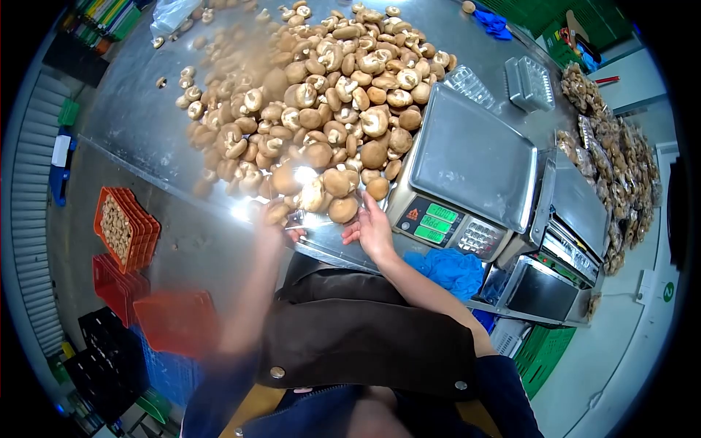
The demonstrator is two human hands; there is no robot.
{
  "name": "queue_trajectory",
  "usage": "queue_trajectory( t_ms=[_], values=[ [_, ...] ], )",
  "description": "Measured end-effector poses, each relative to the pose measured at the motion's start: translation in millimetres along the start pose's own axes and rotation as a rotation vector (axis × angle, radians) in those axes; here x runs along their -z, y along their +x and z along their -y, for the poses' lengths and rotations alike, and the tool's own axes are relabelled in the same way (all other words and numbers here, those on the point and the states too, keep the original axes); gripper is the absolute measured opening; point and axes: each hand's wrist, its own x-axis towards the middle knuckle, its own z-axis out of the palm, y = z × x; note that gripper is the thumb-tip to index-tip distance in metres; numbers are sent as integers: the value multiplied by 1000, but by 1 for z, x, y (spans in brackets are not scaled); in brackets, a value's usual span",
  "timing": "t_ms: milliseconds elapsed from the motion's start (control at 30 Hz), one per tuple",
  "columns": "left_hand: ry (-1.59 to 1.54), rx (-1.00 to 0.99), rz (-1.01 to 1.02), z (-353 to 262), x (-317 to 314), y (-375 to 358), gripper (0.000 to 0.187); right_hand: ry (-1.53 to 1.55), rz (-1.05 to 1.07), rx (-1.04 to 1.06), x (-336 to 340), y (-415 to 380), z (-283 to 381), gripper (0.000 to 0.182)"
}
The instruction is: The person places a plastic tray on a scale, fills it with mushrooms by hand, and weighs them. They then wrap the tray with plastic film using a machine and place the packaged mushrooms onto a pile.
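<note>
Between my two hands, at the table's near edge, is a clear plastic tray (312,218) heaped with brown mushrooms (337,184). My left hand (281,223) is at the tray's left side, blurred, with its fingers partly hidden. At the right side, my right hand (370,228) has its curled fingers against the tray. A large pile of loose mushrooms (314,109) lies just beyond on the metal table (139,109). To the right of my right hand stands a scale (471,157) with a bare metal plate and lit green displays.
Stacked clear trays (529,84) lie behind the scale, and packed mushrooms (621,168) are heaped at the far right. A blue plastic bundle (447,271) sits before the scale, near a wrapping machine (569,233). Red crates (175,321) stand on the floor at left.
</note>
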Motion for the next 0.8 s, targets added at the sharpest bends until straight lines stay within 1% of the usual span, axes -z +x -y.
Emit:
queue_trajectory(
  t_ms=[100, 200, 267, 333, 367, 400, 467, 500, 533, 600, 633, 700, 733, 767, 800],
  values=[
    [-17, -57, -1, -6, -5, -9, 43, -20, -6, 70, 3, -10, 14, 44],
    [68, -146, 66, -24, -27, -22, 42, 10, -46, 108, 13, -18, 29, 45],
    [86, -152, 154, -33, -45, -22, 39, -4, -63, 111, 29, -24, 47, 46],
    [89, -148, 247, -35, -68, -16, 38, 5, -128, 136, 48, -33, 68, 45],
    [87, -144, 278, -32, -83, -13, 37, -41, -162, 161, 61, -38, 76, 45],
    [89, -134, 310, -31, -101, -13, 40, -88, -197, 186, 76, -41, 84, 45],
    [94, -177, 446, -28, -136, -8, 44, -154, -305, 250, 112, -44, 89, 45],
    [138, -136, 468, -25, -154, -5, 49, -211, -379, 267, 129, -46, 95, 43],
    [222, -99, 518, -25, -172, -3, 48, -268, -451, 281, 145, -48, 100, 42],
    [348, -63, 609, -19, -206, 1, 43, -378, -624, 420, 181, -45, 94, 36],
    [378, -114, 624, -9, -221, 6, 41, -669, -692, 458, 207, -44, 90, 32],
    [418, -185, 646, 6, -247, 7, 37, -777, -760, 549, 231, -44, 87, 32],
    [531, -235, 614, 16, -256, 11, 40, -831, -790, 595, 243, -43, 85, 32],
    [625, -293, 576, 17, -264, 8, 44, -884, -803, 544, 253, -41, 84, 31],
    [721, -350, 534, 19, -269, 5, 48, -954, -834, 555, 260, -41, 81, 30]
  ],
)
